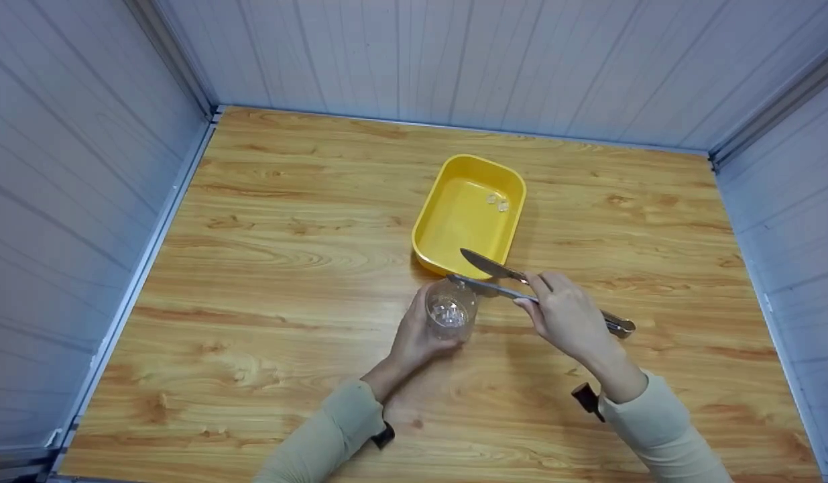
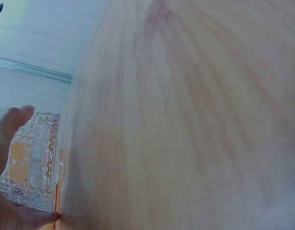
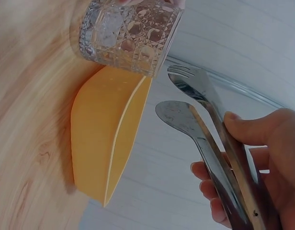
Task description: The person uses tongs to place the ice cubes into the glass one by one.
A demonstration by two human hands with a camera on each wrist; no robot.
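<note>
My left hand (image 1: 417, 332) grips a clear patterned glass (image 1: 449, 312) that stands on the table, its fingers and thumb around the sides. Clear pieces like ice cubes lie at the glass's bottom. In my right hand (image 1: 569, 315) is a pair of metal tongs (image 3: 219, 153), held between thumb and fingers with the two arms apart. One tong tip is forked and the other is spoon-like; nothing shows between them. From the head view, one tip lies over the glass's rim and the other over the near end of a yellow tray (image 1: 424, 231).
Two small clear cubes (image 1: 497, 202) lie in the tray near its right wall. The wood-patterned table (image 1: 273, 268) is bounded by pale panels (image 1: 414, 60) at the back and both sides. Dark straps or mounts (image 1: 588, 400) hang at both wrists.
</note>
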